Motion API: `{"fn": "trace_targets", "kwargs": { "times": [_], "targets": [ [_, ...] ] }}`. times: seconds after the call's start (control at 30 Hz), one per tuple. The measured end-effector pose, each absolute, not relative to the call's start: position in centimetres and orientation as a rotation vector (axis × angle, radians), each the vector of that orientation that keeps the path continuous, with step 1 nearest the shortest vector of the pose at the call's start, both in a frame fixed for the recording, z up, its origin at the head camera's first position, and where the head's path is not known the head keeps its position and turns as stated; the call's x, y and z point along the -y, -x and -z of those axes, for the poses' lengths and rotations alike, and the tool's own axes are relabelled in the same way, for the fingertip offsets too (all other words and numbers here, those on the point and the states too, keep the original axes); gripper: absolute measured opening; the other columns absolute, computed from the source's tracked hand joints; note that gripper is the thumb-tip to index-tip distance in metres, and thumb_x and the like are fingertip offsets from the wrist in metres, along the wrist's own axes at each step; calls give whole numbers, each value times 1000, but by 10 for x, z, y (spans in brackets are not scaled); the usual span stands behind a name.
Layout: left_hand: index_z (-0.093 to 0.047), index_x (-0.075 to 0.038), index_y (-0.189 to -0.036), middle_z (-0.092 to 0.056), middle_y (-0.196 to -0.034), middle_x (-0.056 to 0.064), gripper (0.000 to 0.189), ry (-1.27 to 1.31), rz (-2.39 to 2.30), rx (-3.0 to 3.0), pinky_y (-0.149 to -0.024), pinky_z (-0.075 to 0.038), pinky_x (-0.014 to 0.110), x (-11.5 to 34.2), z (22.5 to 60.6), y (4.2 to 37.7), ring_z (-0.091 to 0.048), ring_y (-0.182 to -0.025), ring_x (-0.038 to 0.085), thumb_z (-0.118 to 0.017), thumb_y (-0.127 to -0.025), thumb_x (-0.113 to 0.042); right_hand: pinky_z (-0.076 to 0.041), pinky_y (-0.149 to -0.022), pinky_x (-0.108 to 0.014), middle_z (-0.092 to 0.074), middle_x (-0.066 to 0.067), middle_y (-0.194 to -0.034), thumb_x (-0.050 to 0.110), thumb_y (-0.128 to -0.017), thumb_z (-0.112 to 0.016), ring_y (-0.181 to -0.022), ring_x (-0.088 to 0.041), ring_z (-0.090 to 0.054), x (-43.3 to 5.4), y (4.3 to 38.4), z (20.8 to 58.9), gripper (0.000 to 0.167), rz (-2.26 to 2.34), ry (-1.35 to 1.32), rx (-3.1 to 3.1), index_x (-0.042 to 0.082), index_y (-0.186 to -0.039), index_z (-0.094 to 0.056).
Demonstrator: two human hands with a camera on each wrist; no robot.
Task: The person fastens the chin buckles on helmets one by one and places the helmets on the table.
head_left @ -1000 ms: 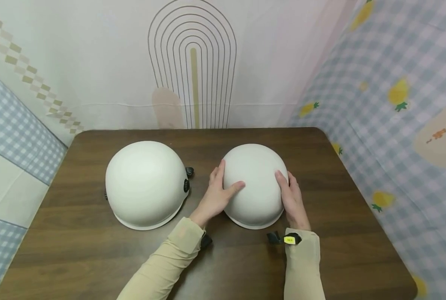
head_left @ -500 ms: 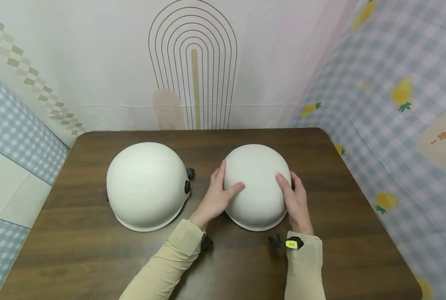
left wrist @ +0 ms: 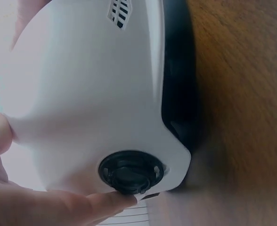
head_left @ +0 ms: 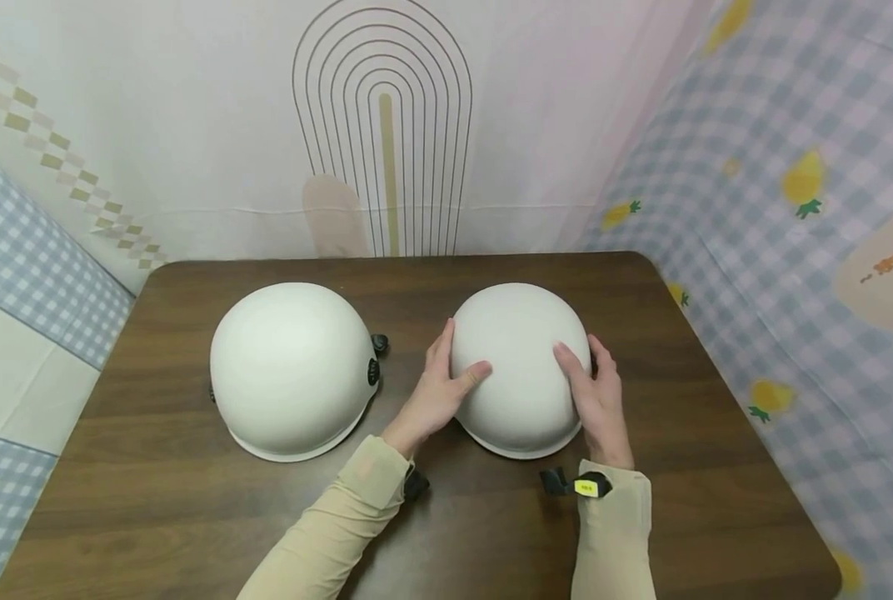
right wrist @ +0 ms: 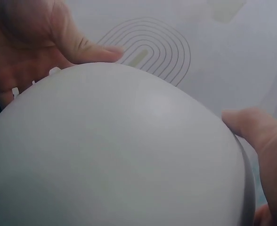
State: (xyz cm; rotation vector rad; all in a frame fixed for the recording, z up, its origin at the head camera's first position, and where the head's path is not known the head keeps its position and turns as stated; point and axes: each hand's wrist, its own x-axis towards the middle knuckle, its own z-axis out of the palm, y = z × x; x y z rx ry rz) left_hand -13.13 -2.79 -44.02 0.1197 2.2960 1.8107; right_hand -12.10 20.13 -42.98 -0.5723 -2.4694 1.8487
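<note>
A white helmet (head_left: 520,383) rests dome up on the right half of the brown table. My left hand (head_left: 431,396) holds its left side, thumb over the dome and the other fingers down along the shell. On the opposite side, my right hand (head_left: 596,400) grips it, thumb on top and fingertips partly hidden behind the edge. In the left wrist view, a round black knob (left wrist: 130,172) sits on the shell beside my left fingers, and a slotted vent (left wrist: 120,13) shows higher up. The right wrist view has the smooth dome between both hands.
A second white helmet (head_left: 289,371) stands to the left, with a black knob (head_left: 373,372) on its side and a small black part (head_left: 380,342) sticking out behind. Beyond the table (head_left: 154,517) hang a patterned white cloth (head_left: 229,125) and checked cloth (head_left: 761,275) on the right.
The right helmet has shifted slightly to the right and appears turned a little. My right hand has gone right with it, while my left hand has barely moved. The left helmet stays put.
</note>
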Motion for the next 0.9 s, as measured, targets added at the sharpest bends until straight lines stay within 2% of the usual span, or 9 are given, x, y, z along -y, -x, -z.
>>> {"fn": "trace_targets", "kwargs": {
  "times": [0.3,0.9],
  "targets": [
    [-6,-30,-157,-11,-160,10,90,-117,-1845,-2261,-111,-22,54,35,441,132,-19,-143,33,-63,-90,-51,-25,-108,-60,-14,-9,-159,61,-81,-69,-141,-33,-21,-198,117,418,99,-1735,488,2573,22,-157,-18],
    [-2,-24,-157,-8,-162,10,86,-141,-1842,-2151,-113,-20,52,40,435,136,-15,-145,29,-59,-96,-40,-28,-103,-65,-19,-5,-158,66,-78,-67,-138,-28,-17,-189,110,408,99,-1513,487,2606,25,-156,-22]
  ]
}}
